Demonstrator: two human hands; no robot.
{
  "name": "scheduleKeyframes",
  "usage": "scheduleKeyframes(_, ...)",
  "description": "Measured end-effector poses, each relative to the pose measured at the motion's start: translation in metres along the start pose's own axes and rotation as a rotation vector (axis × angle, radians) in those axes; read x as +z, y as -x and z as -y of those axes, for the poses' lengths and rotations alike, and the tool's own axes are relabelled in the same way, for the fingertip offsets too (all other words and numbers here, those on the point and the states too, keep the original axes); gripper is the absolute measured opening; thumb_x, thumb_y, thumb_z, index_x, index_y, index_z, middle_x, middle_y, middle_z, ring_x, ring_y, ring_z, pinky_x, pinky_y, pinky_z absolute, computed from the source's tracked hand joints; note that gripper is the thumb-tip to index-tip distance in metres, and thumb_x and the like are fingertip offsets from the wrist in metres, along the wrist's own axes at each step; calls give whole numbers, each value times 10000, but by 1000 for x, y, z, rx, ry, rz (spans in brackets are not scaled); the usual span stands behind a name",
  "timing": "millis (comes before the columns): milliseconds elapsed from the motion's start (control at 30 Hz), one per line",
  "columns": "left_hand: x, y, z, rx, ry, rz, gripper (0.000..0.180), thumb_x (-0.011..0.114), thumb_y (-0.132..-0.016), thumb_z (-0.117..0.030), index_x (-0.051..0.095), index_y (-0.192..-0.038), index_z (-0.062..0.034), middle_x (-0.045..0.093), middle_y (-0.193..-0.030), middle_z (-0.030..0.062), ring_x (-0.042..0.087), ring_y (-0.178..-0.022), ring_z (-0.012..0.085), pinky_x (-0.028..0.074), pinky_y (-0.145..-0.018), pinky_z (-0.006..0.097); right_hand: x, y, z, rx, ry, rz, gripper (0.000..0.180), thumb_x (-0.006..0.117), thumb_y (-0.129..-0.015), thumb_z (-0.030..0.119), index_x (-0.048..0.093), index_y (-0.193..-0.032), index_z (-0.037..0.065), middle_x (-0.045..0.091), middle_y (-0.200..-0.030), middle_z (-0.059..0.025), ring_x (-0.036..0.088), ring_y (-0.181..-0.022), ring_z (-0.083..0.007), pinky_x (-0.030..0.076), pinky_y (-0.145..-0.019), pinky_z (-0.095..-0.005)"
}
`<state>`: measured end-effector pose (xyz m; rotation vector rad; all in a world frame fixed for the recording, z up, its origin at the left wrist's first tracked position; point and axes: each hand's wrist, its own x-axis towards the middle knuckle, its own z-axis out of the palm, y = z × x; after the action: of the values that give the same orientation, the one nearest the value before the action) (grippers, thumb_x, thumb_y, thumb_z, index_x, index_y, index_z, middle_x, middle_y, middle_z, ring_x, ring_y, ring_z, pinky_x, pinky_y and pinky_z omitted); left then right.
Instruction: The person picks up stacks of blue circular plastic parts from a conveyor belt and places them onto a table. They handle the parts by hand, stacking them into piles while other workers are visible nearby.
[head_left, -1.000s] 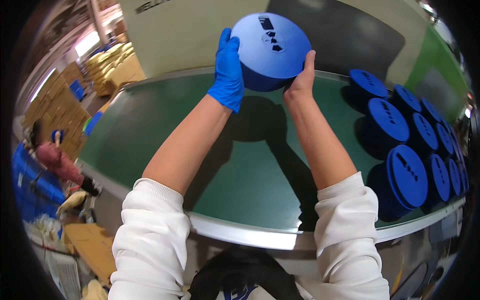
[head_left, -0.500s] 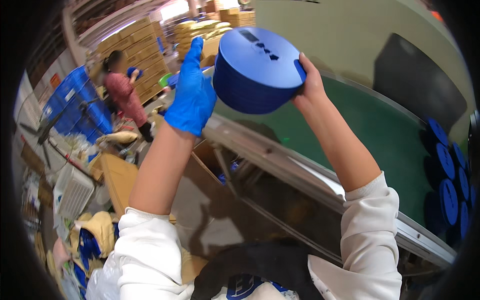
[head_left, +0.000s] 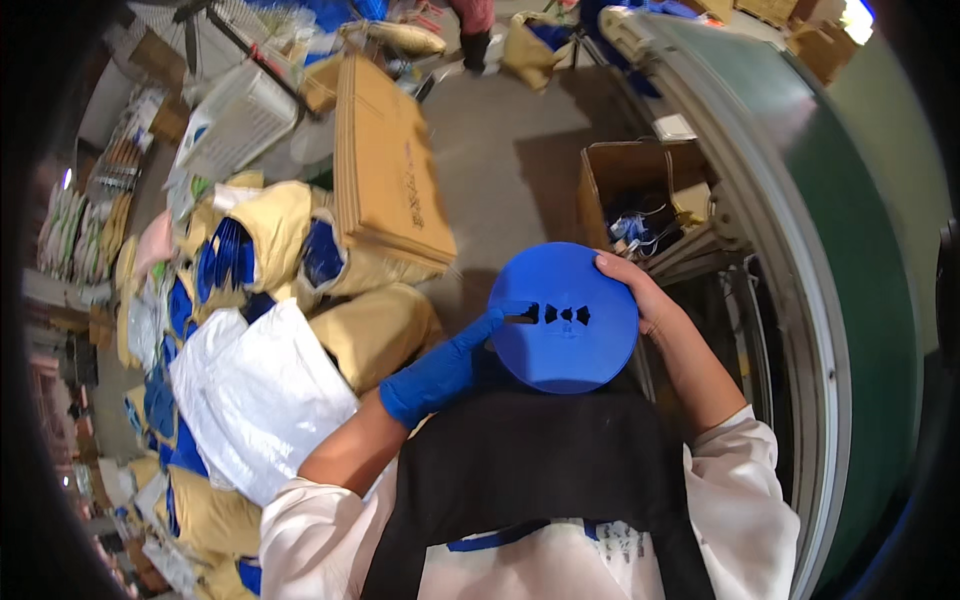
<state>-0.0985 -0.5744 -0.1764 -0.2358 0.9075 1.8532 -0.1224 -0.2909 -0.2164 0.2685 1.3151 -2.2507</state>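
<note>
A stack of round blue plastic discs [head_left: 565, 355] is held between my two hands, close in front of my apron. Its top disc faces up and shows a slot and several small dark cut-outs in a row; the depth of the stack is hidden from above. My left hand [head_left: 450, 365], in a blue glove, grips the stack's left side, with a fingertip lying at the slot. My bare right hand [head_left: 640, 292] is closed on the right edge, thumb on top and the other fingers hidden beneath.
A green-topped conveyor with a metal edge [head_left: 835, 400] runs along my right. Beyond the discs stands an open carton [head_left: 645, 160]. Flattened cardboard [head_left: 385, 160], a white plastic bag [head_left: 260, 390] and sacks with blue discs [head_left: 235, 255] crowd the left. A person's legs [head_left: 475, 35] show at the far end.
The stack has come down from above the conveyor to in front of my body. My left hand, formerly with a finger pointing up beside it, now grips it. My view has turned left and down.
</note>
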Motion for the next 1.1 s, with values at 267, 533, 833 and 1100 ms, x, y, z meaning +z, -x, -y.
scheduleKeyframes(267,-68,-38,-84,172,103,-292,591,612,-967,-310,392,-1458,-64,529,-1368,113,553,-1192,215,464,-1017,369,19,-158,54,193,138,203,543,636,-926,332,518,-1337,-2,613,-1231,-157,611,-1113,-243,505,-962,-389)
scheduleKeyframes(533,-106,-135,-195,347,108,-443,515,600,-914,-120,451,-1401,-45,580,-1304,110,585,-1160,224,496,-968,344,23,-331,156,324,184,411,604,523,-980,466,512,-1359,-3,559,-1343,-165,541,-1232,-254,429,-1058,-381)
scheduleKeyframes(833,-174,-243,-285,549,223,-579,387,502,-971,-112,476,-1351,-38,568,-1295,112,581,-1155,238,507,-969,390,34,-492,252,203,432,530,843,226,-968,695,366,-1489,48,386,-1511,-177,325,-1416,-316,240,-1172,-433)
scheduleKeyframes(1100,-251,-323,-449,776,137,-560,365,489,-1025,-199,448,-1346,-31,623,-1212,111,647,-1051,223,565,-897,364,-3,-631,323,-278,338,93,727,195,-1014,612,374,-1479,81,399,-1489,-145,393,-1355,-282,299,-1112,-424)
